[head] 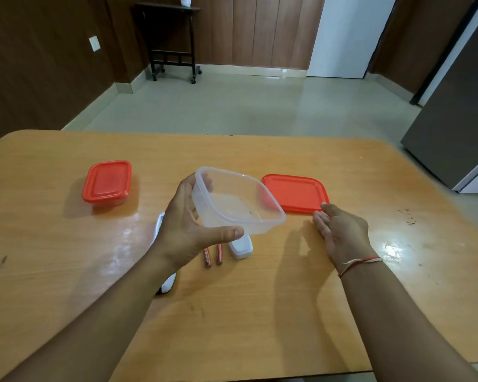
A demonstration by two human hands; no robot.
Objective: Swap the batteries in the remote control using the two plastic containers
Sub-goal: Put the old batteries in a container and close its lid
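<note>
My left hand [186, 224] grips a clear, empty plastic container [236, 201] by its near-left wall and holds it tilted above the table. Its red lid [295, 193] lies flat on the table to the right. My right hand [340, 230] hovers open, palm facing left, just in front of that lid. Two copper-coloured batteries [213, 256] lie side by side under the held container. Next to them is the white battery cover [240, 248]. The white remote [166, 282] lies mostly hidden beneath my left forearm. A second container with a red lid [107, 181] stands closed at the left.
The wooden table [66, 271] has its far edge near the top of the work area and its right edge close to a grey fridge [453, 119]. Small dark crumbs [409, 219] lie on the right side. A dark side table [171, 40] stands by the far wall.
</note>
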